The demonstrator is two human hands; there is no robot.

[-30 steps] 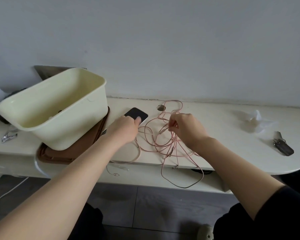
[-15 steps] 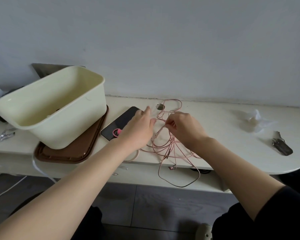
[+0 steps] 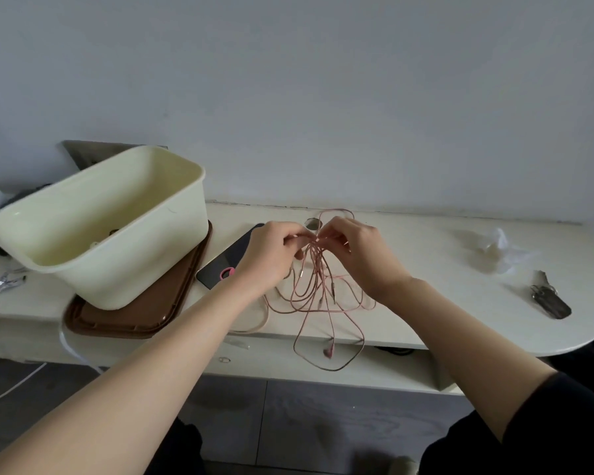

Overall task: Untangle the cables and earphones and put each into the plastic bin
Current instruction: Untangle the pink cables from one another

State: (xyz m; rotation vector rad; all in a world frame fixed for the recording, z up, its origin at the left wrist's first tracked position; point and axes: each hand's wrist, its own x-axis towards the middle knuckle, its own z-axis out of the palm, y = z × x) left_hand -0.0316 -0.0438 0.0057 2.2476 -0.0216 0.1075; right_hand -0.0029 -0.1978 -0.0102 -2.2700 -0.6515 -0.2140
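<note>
A pink earbud [image 3: 329,352] dangles below the front edge of the pale table [image 3: 443,279], at the bottom of long loops of the thin pink cables [image 3: 314,296] that spill over that edge. Above the tabletop, the left hand [image 3: 271,257] and right hand [image 3: 362,257] meet at the top of the tangle, each pinching strands between thumb and curled fingers and holding the bunch lifted. Just left of the left hand a dark phone [image 3: 225,265] lies flat. Further left, the cream plastic bin [image 3: 127,269] sits tilted on a brown tray [image 3: 117,322], well apart from the cables. Keys [image 3: 549,299] and a crumpled clear wrapper [image 3: 494,248] lie off to the right.
</note>
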